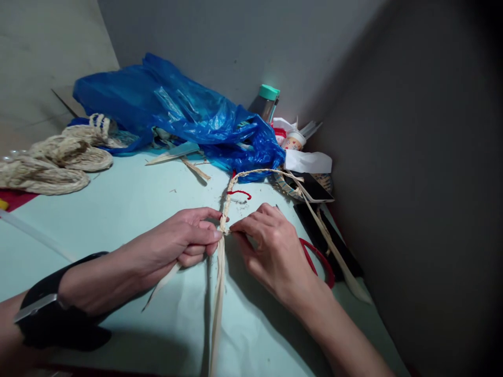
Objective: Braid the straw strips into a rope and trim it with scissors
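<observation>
Between my hands runs a pale braid (225,210) of dried plant fibre, with loose flat strands (218,309) hanging from its lower end toward me. My left hand (192,238) is closed, thumb and fingers pinching the braid where the loose strands begin. Close on the right, my right hand (271,238) pinches a short bit of fibre at the same spot. A red cord (240,192) is tied around the braid farther up. From there the braid curves right in a thin twisted length (261,170). Another strand end (163,283) sticks out below my left hand.
A crumpled blue plastic bag (168,104) lies at the back. Coiled braided rope (51,157) is piled at left. Red-handled scissors (328,269), a phone (314,188) and a long fibre strip (334,251) lie at right. A bottle (267,99) stands by the wall.
</observation>
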Demonstrator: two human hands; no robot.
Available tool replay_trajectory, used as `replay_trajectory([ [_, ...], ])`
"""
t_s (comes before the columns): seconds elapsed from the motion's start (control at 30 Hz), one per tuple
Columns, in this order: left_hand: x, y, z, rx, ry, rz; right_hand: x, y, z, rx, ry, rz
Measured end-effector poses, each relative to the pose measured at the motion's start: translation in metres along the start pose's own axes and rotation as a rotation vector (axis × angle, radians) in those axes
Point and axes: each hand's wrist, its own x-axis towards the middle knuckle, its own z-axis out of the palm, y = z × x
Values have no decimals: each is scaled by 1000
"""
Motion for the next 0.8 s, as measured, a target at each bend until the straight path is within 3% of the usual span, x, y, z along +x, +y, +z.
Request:
replay_trajectory([
  [0.13, 1, -1, 2, 136, -15, 28, -6, -11, 7, -249, 27, 27],
  [0.23, 4, -3, 3, 236, -11, 30, -8, -17, 9, -270, 20, 74],
  [0.5, 9, -9, 8, 599, 220, 229, -5, -24, 10, -248, -80, 261],
  [0.67, 10, -16, 5, 638, 302, 299, -2, -41, -4, -320, -170, 292],
  [0.8, 11, -20, 5, 510, 237, 261, -5, -61, -2, -331, -205, 328],
])
